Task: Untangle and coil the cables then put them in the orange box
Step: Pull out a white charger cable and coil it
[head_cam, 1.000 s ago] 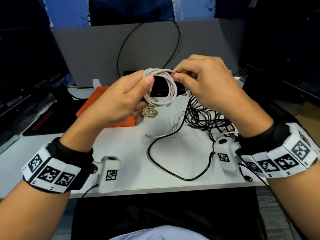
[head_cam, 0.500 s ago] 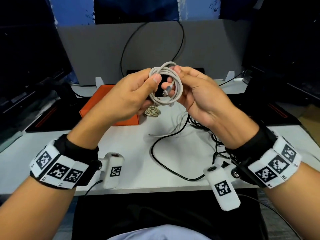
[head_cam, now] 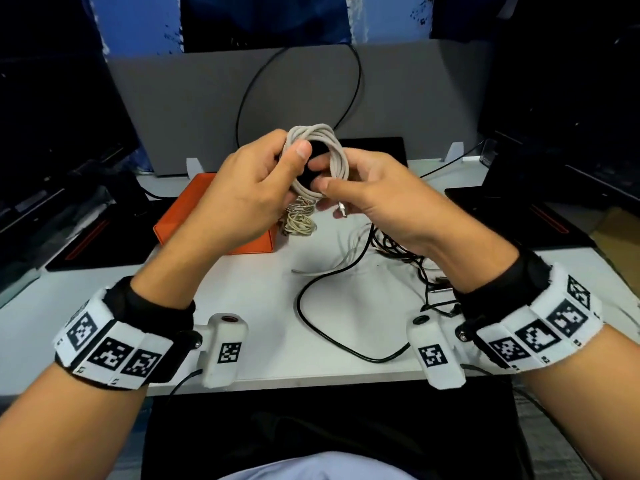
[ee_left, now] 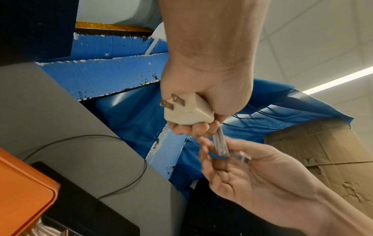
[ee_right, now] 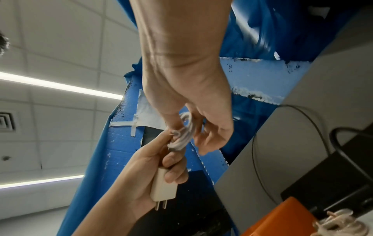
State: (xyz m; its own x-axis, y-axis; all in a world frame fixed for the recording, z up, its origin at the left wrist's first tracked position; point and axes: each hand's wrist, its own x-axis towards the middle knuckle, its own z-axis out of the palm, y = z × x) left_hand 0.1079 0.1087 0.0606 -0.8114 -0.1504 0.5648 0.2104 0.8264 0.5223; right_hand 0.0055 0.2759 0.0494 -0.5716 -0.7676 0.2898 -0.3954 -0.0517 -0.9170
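A white cable (head_cam: 332,150) is wound into a small coil and held up above the table. My left hand (head_cam: 294,157) grips the coil's left side, thumb on top. In the left wrist view the same hand also holds the white charger plug (ee_left: 185,110), prongs out. My right hand (head_cam: 322,178) pinches the coil's lower right strands, and the metal connector end (head_cam: 341,211) hangs below its thumb. The right wrist view shows the coil (ee_right: 183,132) between both hands. The orange box (head_cam: 194,216) lies on the table behind my left hand.
A coiled beige cable (head_cam: 299,223) lies on the table by the box's right edge. Tangled black cables (head_cam: 398,251) and a long black loop (head_cam: 329,323) lie right of centre. A grey panel (head_cam: 173,105) stands behind, with dark trays on both sides.
My right hand has turned palm-up and dropped from the coil's top to its lower right side. The connector end now hangs below the coil. The left hand keeps its grip.
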